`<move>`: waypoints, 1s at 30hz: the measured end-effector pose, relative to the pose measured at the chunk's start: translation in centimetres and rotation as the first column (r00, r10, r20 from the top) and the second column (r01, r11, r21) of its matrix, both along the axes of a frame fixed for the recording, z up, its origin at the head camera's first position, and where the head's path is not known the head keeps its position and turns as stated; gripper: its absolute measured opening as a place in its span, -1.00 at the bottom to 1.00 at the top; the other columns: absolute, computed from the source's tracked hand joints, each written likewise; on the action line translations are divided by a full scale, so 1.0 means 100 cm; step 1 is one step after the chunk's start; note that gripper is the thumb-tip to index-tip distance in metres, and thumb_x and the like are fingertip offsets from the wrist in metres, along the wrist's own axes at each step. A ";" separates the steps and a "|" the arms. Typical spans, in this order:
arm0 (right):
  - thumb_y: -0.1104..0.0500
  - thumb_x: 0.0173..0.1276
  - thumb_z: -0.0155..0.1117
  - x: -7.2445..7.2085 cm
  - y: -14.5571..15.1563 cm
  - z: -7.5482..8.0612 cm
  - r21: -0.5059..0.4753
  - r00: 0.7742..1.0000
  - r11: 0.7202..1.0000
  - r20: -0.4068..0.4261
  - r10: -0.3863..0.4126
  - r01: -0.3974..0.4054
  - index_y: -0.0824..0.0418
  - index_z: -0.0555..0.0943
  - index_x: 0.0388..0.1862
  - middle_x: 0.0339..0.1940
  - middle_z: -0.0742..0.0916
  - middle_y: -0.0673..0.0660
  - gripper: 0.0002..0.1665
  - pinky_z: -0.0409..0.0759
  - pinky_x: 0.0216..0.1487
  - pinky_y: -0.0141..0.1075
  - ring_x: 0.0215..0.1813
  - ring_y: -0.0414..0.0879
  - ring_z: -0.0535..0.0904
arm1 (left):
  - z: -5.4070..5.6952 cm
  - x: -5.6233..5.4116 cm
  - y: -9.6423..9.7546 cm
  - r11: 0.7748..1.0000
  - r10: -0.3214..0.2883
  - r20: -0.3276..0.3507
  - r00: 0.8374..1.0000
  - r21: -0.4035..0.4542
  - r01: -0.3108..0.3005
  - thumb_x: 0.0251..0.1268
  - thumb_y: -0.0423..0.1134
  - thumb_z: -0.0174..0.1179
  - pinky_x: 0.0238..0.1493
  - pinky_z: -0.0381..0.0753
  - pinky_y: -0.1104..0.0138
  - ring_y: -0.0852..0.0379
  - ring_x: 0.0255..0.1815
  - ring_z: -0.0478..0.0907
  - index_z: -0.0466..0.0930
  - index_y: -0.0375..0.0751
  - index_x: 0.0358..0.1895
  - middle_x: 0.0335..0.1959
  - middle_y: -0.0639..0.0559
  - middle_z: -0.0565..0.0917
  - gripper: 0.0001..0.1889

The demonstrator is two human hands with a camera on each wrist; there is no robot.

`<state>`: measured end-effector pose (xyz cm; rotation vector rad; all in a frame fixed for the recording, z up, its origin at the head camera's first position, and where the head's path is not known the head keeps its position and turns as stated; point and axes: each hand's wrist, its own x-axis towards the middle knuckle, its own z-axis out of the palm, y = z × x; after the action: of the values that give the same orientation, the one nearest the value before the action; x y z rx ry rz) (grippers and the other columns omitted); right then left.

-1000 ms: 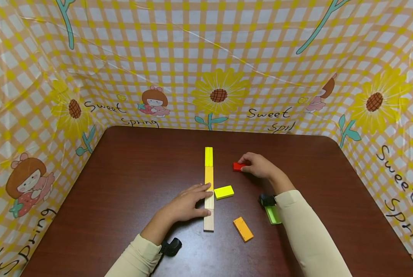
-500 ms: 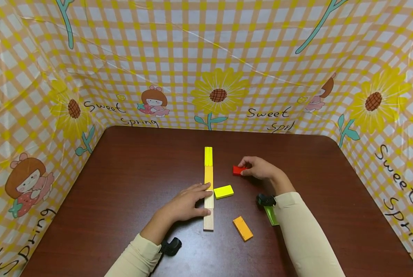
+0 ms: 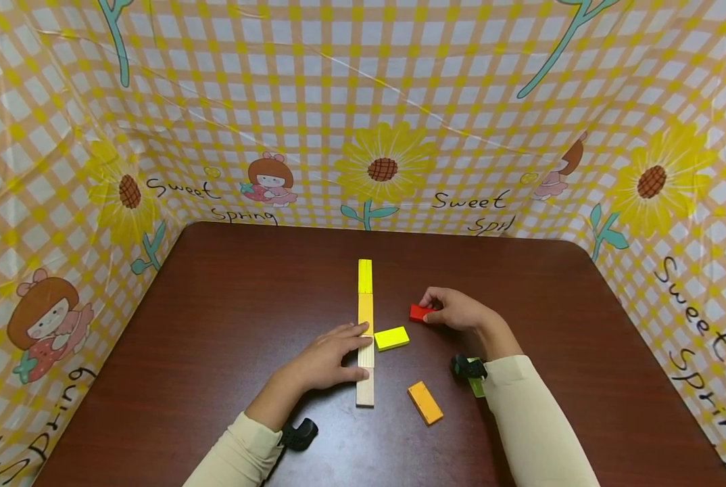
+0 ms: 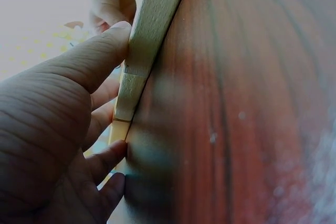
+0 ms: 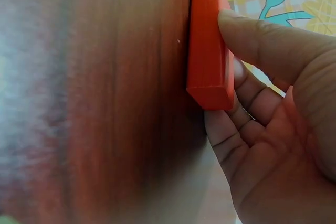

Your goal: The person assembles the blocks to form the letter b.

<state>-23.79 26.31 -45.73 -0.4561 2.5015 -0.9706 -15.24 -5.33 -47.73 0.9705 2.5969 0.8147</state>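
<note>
Flat blocks lie end to end in a straight row in the head view: a yellow block (image 3: pixel 365 276) at the far end, a yellow-orange block (image 3: pixel 366 306), then two plain wooden blocks, the nearest wooden block (image 3: pixel 365 393) closest to the person. My left hand (image 3: pixel 323 360) rests on the row from its left side, fingers fairly straight, thumb touching the plain wood (image 4: pixel 149 24). To the right of the row, my right hand (image 3: pixel 463 311) pinches a red block (image 3: pixel 418 313) between thumb and fingers, low over or on the tabletop. Its side and end show in the right wrist view.
A loose yellow block (image 3: pixel 392 338) lies just right of the row. Nearer the person is an orange block (image 3: pixel 425 403). The right wrist's camera and sleeve partly cover a green block (image 3: pixel 476 387). A patterned cloth (image 3: pixel 381 81) walls the brown table (image 3: pixel 265 270).
The right hand has brought the red block slightly nearer the person, and its forearm now covers more of the green block. The left hand stays in place on the row.
</note>
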 end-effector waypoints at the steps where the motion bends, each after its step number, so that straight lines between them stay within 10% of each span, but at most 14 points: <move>1: 0.32 0.32 0.36 0.002 0.000 0.000 -0.003 1.000 1.000 0.004 0.000 0.000 0.21 0.55 -0.16 -0.29 0.60 0.11 -0.83 0.43 -0.19 -0.21 -0.23 0.00 0.45 | 0.000 0.000 0.000 1.000 0.001 0.001 1.000 0.001 -0.001 0.30 0.05 0.31 0.44 0.15 -0.09 -0.10 0.54 0.10 0.43 -0.03 0.43 0.54 0.05 0.22 -0.35; 30: 0.31 0.29 0.40 0.050 -0.007 0.001 -0.029 0.998 0.998 0.030 -0.059 0.060 0.19 0.53 -0.20 -0.34 0.59 0.09 -0.80 0.46 -0.30 -0.22 -0.30 -0.02 0.45 | -0.001 0.001 0.000 1.000 0.005 0.007 1.000 0.011 -0.005 0.30 0.06 0.31 0.44 0.15 -0.09 -0.08 0.55 0.10 0.41 -0.02 0.44 0.55 0.06 0.21 -0.34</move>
<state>-18.80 25.57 -45.67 -0.3757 2.4901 -1.0311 -15.15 -5.29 -47.81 0.9629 2.5931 0.8329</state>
